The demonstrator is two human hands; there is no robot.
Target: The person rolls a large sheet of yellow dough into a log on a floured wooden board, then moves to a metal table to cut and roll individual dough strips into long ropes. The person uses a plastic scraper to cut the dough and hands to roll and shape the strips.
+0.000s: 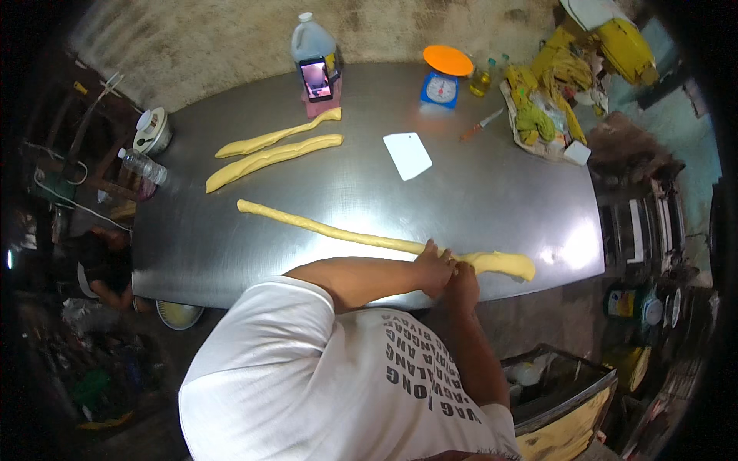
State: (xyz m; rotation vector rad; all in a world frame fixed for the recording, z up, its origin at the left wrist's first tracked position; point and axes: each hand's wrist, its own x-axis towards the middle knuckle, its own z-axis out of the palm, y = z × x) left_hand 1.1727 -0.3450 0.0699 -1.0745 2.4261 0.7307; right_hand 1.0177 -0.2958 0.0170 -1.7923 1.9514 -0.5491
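A long rope of pale yellow dough [323,226] lies across the steel table in front of me, slim on the left and thick and flattened at its right end. My left hand [435,268] grips it right of the middle, fingers over its far side. Close against it, my right hand [463,285] is closed around the dough where the rope widens. The stretch between the hands is hidden by my fingers. Farther back on the left rest two more dough strips, a thinner one [271,138] and a thicker one [274,160], side by side and apart.
On the steel table [490,196] are a white dough scraper [407,155], a knife [481,125], a blue scale [440,90] with orange pan, an oil bottle [479,82] and a phone [316,79] against a jug [311,40]. A person [106,271] is low at the left.
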